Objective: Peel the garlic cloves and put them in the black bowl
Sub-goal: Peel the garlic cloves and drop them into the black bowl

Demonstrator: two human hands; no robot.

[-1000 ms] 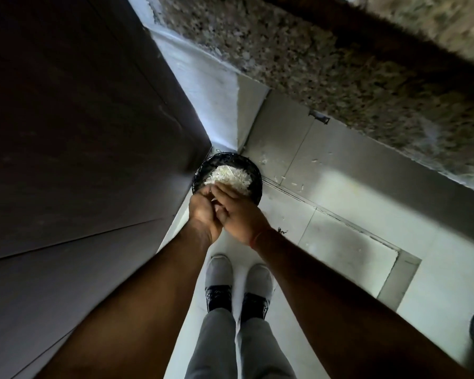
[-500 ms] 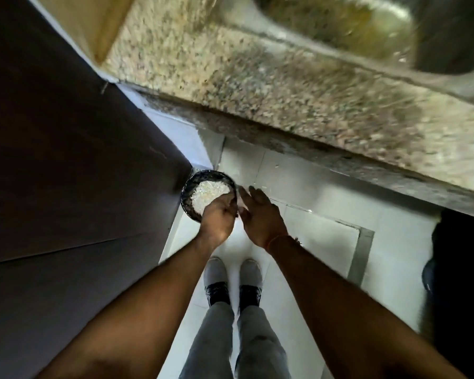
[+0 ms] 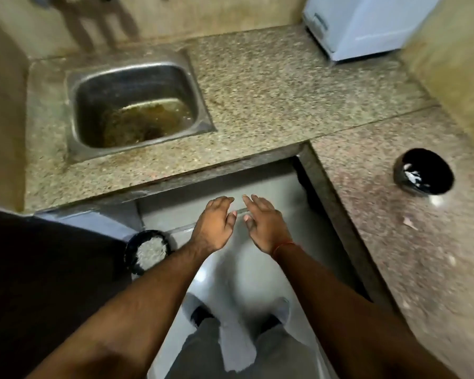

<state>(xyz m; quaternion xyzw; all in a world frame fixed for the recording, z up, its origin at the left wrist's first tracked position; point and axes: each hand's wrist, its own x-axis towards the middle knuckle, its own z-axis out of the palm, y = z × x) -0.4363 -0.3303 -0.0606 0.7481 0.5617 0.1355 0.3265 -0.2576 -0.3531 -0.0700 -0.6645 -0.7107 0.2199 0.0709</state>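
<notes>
Both hands are seen from above, held out over the pale floor (image 3: 257,272) in front of the counter edge, neither touching anything. The left hand (image 3: 215,224) is spread flat with fingers relaxed and slightly fanned, nothing held in it. The right hand (image 3: 264,222) is likewise slack and flat-fingered, nothing held; a thin orange thread (image 3: 283,246) is noted round its wrist. The two hands lie close together, thumbs nearly meeting but apart. A black bowl (image 3: 424,170) is set on the speckled granite counter (image 3: 271,86), on its right-hand wing, well apart from both hands; a few white pieces are seen inside it, against its near-left wall, too blurred to be told as cloves or skin. One small pale scrap (image 3: 409,222) lies on the counter nearer the viewer than the bowl. A second dark round container (image 3: 147,251) is noted down on the floor at the left, beside a dark panel (image 3: 39,283), filled with whitish flaky matter; the left forearm crosses just beside it. A steel sink (image 3: 137,105) is sunk in the counter at upper left, with brownish water and residue standing in its bottom. A white boxy appliance (image 3: 367,23) stands at the counter's far right corner. Grey trouser legs and pale shoes (image 3: 281,310) are seen below the arms. The whole view is somewhat motion-blurred.
</notes>
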